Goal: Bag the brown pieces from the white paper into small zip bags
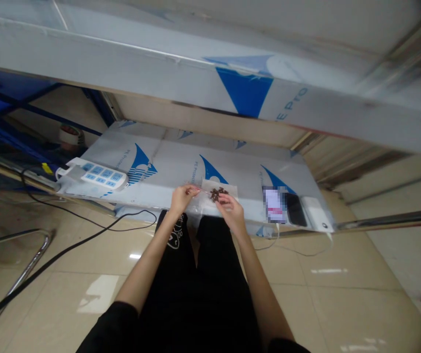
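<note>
Several small dark brown pieces lie heaped on a whitish, partly see-through sheet or bag near the shelf's front edge. My left hand is closed in a pinch just left of the heap. From its fingertips a thin reddish strip runs toward the pieces; its kind is too small to make out. My right hand reaches in from the right, thumb and fingers drawn together at the heap's near side. Brown bits show between and beside those fingertips, partly hidden by them.
A white power strip lies on the film-covered shelf at left. At right lie a lit phone, a dark phone and a white device with cables. A film-covered ledge overhangs the shelf. A black cable crosses the left.
</note>
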Tool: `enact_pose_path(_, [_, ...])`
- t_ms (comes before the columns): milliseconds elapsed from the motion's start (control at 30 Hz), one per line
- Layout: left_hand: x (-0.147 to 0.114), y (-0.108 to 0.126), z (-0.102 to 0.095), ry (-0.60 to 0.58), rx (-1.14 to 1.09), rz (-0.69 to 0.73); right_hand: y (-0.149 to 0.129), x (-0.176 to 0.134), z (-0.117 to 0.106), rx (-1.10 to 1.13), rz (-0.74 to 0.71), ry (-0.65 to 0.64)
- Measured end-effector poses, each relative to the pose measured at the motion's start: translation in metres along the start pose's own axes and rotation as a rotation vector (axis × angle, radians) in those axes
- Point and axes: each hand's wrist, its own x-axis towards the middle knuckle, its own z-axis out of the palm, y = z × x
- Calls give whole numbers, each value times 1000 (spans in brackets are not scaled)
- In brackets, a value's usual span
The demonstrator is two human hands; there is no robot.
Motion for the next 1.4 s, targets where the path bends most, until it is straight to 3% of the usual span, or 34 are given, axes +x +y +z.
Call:
enact_pose_path(167, [7,-15,5,143,193,-76,1,22,45,-287,-263,10])
enact_pose_path(300, [6,-25,8,222,209,-66,3,26,74,-451,-241,41])
enact_pose_path(400, [1,-32,10,274,204,-54,6,21,81,-425,-228,104])
enact_pose_path(567, [1,-38,9,350,270,-62,17,9,67,-274,-236,190])
enact_pose_path(767, [-10,-22,16,376,569,-10,25,6,26,-224,-174,263])
enact_pose_path(900, [-32,-19,39,223,698,127,14,7,3,-208,-120,361])
enact_pose_path(1133, [-34,-44,66,133,703,128,-1,-13,-10,-99,-96,377])
enact_pose_path(1267, [-32,-40,64,167,679,86,4,-22,-14,-69,-58,378])
enact_pose_path(1400, [-29,-28,51,328,727,-1,7,-27,-13,-33,-8,337])
